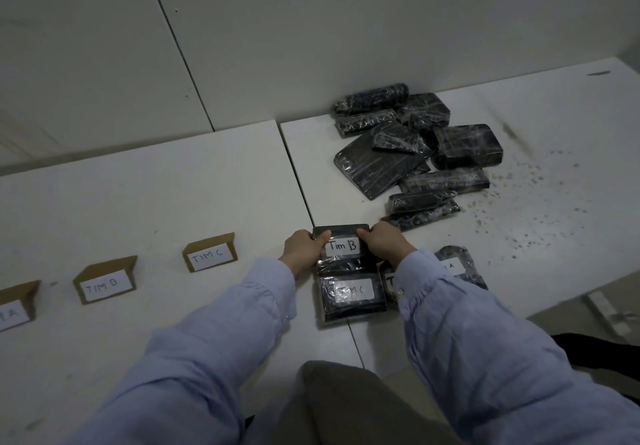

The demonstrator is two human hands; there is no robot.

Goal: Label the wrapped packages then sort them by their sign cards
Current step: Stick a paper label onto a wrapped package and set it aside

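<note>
A black wrapped package labelled "Tim B" [343,246] lies on the white floor in front of me. My left hand [303,249] grips its left edge and my right hand [382,243] grips its right edge, thumbs on the white label. Just nearer to me lies a package labelled "TIM C" [353,294]. Two more labelled packages sit under my right sleeve, one partly showing an "A" label [457,264]. Three cardboard sign cards stand at the left: "TIM C" [210,252], "TIM B" [105,283] and one ending in "A" [15,306].
A heap of several unlabelled black wrapped packages [408,153] lies at the back right near the wall. Dark specks scatter over the floor [526,216] to its right. My knee [346,403] is at the bottom centre.
</note>
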